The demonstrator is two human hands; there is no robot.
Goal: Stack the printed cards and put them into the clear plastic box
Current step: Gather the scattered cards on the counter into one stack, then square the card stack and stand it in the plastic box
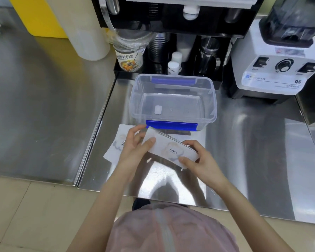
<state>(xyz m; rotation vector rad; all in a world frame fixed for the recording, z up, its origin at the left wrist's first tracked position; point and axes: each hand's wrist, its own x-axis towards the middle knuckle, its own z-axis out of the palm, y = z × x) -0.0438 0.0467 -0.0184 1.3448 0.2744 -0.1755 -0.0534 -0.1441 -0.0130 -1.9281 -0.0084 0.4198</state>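
Both hands, left hand (pixel 133 144) and right hand (pixel 196 157), grip the card stack (pixel 169 150) by its ends, its long axis running left-right, just short of the clear box (pixel 212 99) directly ahead.

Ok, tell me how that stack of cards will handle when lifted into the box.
The stack of cards looks thin and light, probably flexing slightly. Its edges fan at the far side, so cards may slide apart unless the left hand and right hand keep pinching both ends.
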